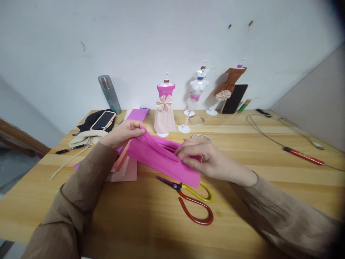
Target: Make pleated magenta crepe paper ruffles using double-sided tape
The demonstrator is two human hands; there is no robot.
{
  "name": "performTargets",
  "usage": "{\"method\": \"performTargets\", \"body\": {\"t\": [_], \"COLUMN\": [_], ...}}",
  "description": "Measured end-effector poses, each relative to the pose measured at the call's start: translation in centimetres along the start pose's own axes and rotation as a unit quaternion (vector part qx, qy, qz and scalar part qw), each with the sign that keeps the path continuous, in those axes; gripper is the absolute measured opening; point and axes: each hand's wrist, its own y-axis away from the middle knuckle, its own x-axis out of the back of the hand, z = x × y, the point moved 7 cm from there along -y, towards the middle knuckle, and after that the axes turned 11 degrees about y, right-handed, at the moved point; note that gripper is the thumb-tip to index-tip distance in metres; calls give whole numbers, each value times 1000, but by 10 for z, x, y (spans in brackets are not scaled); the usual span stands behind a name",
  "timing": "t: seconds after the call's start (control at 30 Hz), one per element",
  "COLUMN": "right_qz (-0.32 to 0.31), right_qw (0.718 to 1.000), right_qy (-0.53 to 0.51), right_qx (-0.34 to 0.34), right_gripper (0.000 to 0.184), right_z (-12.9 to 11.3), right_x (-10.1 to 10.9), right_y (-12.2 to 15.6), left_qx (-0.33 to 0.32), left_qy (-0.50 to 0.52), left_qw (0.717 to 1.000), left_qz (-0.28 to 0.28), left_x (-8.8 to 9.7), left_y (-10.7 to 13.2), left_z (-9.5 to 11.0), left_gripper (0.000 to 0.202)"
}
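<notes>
Held the cloth [159, 154] slantwise between both hands, raised over the table [129, 223] and in front of the dressed form [165, 120]. Pinched its upper left corner between thumb and fingers of the left hand [125, 133]; clamped its folds near the other end with the right hand [208, 158]. Could not count the layers inside the right pinch. Saw soft creases running lengthwise, so judged it best to keep the left pinch firm as an anchor and the right one lighter, smoothing each fold before pressing it flat. Called for even tension too: risked straining out the folds with a hard pull, or skewing them with a sagging lower edge. Noted the scissors [176, 187] just below, yellow handle [206, 200] partly hidden behind the lower right corner; seemed wise to lift that corner clear, and to avoid dragging the pale sheet [125, 175] nearby.
</notes>
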Motion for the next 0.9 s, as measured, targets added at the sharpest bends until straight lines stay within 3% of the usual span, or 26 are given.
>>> {"method": "performTargets", "body": {"t": [0.1,0.2,0.4,0.47,0.53,0.57,0.63,0.7,0.77,0.83,0.9], "right_qz": [65,82,50,50,63,74,96,115,131,142,147], "right_qw": [989,963,920,905,889,880,865,853,844,841,840], "right_qy": [-45,-148,-267,-292,-319,-333,-358,-377,-390,-403,-411], "right_qx": [-125,-211,-285,-304,-323,-330,-339,-343,-344,-333,-321], "right_gripper": [14,21,30,30,28,27,27,27,28,27,27], "right_z": [23,41,54,58,63,66,70,73,74,73,69], "right_x": [7,5,-10,-15,-20,-22,-26,-27,-27,-25,-25], "right_y": [4,8,11,11,11,11,10,10,11,11,11], "left_qx": [-45,-60,-41,-72,-143,-177,-203,-164,-61,40,141], "left_qy": [66,81,0,-70,-141,-160,-157,-126,-63,30,115], "left_qw": [996,993,991,976,939,924,921,951,989,995,979], "left_qz": [39,64,125,196,278,298,292,229,122,83,91], "left_x": [14,22,24,27,25,19,2,-22,-52,-71,-81], "left_y": [-2,-4,-9,-3,12,20,34,39,40,43,47], "left_z": [4,2,-7,4,26,37,50,46,21,-13,-52], "left_gripper": [34,38,26,22,21,20,19,19,32,44,54]}}
